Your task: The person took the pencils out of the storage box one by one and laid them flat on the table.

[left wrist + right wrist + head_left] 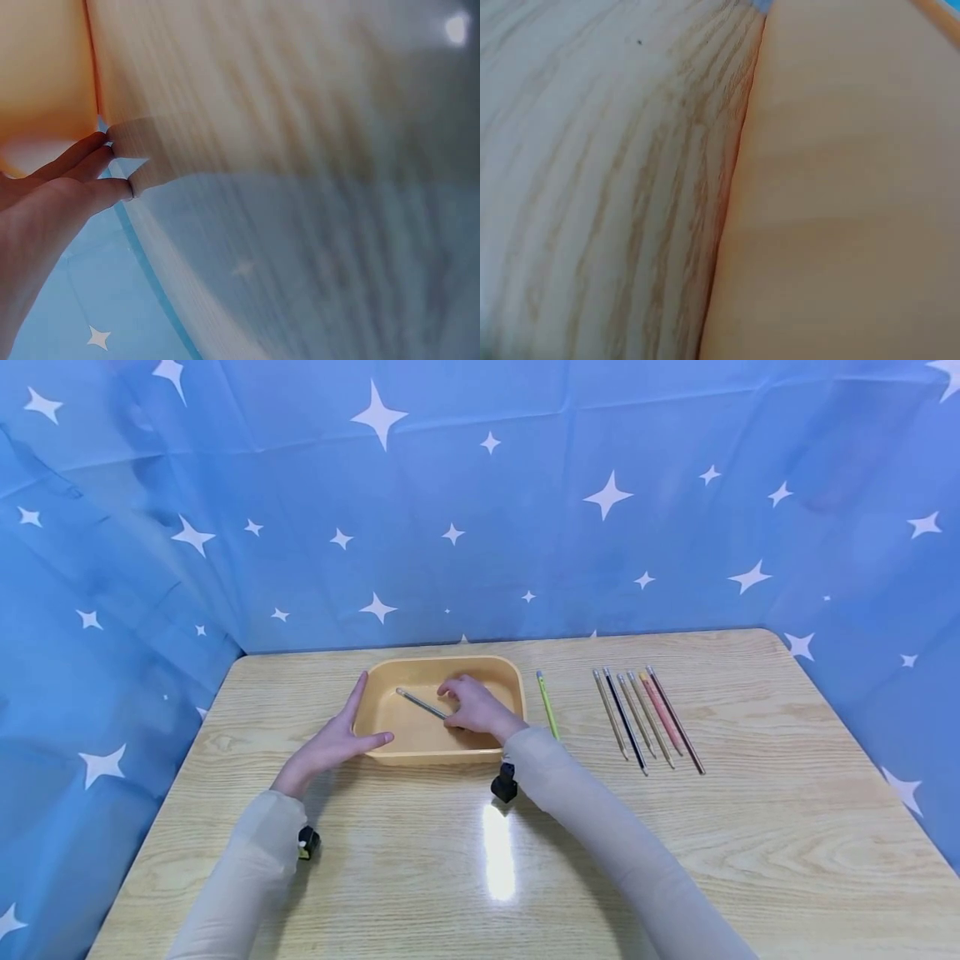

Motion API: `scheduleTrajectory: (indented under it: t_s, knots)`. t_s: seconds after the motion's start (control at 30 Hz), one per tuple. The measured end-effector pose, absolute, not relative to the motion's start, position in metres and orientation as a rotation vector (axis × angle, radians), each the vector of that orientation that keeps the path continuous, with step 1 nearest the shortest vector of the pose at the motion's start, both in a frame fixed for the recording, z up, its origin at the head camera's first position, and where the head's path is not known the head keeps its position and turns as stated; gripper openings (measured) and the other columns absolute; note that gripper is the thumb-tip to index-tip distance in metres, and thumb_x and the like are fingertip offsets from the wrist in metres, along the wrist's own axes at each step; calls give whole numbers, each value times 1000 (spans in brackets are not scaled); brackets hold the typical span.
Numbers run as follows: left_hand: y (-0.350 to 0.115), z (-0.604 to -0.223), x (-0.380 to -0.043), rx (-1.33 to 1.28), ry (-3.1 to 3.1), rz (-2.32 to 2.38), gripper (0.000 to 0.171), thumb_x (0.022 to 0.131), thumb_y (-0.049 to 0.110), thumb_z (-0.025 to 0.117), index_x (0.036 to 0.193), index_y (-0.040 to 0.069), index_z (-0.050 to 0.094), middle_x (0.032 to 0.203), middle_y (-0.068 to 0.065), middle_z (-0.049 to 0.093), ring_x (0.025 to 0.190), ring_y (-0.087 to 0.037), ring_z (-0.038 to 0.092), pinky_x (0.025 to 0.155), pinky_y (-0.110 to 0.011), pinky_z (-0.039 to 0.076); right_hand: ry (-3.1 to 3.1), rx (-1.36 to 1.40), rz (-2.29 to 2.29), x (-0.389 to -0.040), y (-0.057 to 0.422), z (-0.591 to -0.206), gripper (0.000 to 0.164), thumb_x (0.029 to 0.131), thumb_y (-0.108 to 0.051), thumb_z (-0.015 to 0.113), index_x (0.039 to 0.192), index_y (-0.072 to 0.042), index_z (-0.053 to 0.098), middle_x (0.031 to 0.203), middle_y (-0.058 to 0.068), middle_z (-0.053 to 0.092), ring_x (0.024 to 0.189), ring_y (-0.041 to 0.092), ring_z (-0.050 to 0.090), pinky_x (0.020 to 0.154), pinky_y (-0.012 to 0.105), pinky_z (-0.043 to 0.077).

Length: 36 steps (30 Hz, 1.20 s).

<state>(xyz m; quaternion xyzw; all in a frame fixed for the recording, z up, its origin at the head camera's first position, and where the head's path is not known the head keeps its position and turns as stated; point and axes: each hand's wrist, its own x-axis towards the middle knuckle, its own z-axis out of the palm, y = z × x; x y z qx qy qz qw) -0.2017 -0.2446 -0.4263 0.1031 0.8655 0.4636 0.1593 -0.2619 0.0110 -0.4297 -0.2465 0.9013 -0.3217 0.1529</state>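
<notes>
A shallow peach-orange plastic tray (441, 758) sits on the wooden table. My left hand (339, 747) rests at its left end, fingers straight along the outer wall and thumb at the front left corner. In the left wrist view, the left hand's fingertips (101, 142) are right by the tray wall (45, 67). Inside the tray lies a grey pencil (420, 702), slanting toward my right hand (480, 706). That hand reaches in over the front right side, index finger and thumb apart, thumb at the pencil. The pencil's lower end is hidden beneath it.
A green pencil (548, 706) lies just right of the tray. Farther right, several pencils lie side by side, among them a dark blue one (626, 722) and a pink one (662, 714). A blue star-patterned cloth (525, 552) hangs behind the table (780, 760).
</notes>
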Motion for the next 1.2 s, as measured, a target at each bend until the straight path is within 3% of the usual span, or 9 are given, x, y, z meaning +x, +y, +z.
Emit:
scheduleTrajectory:
  t_s: [0.43, 0.7, 1.0, 1.2]
  knots:
    - [-244, -426, -201, 297, 2481, 1320, 108, 89, 31, 70, 154, 23, -16, 160, -8, -12, 143, -41, 0, 110, -61, 10, 2226, -520, -1346, -262, 14, -427, 44, 82, -1, 72, 123, 6, 58, 112, 17, 64, 102, 25, 60, 84, 28, 50]
    - [-233, -399, -189, 288, 2425, 1376, 104, 90, 18, 68, 153, 10, -14, 158, -19, -11, 142, -44, -2, 110, -61, 7, 1990, -448, -1449, -259, 14, -425, 37, 86, 1, 67, 122, 9, 61, 111, 16, 68, 86, 15, 64, 72, 24, 51]
    - [-229, -390, -184, 293, 2430, 1370, 101, 91, 18, 66, 153, 9, -13, 158, -19, -10, 142, -43, -2, 110, -61, 7, 1870, -434, -1557, -257, 20, -420, 38, 89, 2, 61, 127, 4, 58, 114, 22, 64, 97, 26, 62, 72, 25, 49]
    - [-230, -392, -185, 293, 2425, 1384, 101, 91, 17, 67, 153, 8, -12, 159, -19, -11, 142, -42, -3, 111, -60, 6, 1874, -405, -1614, -255, 23, -417, 37, 89, 0, 61, 126, 2, 59, 111, 18, 65, 96, 25, 62, 75, 26, 50]
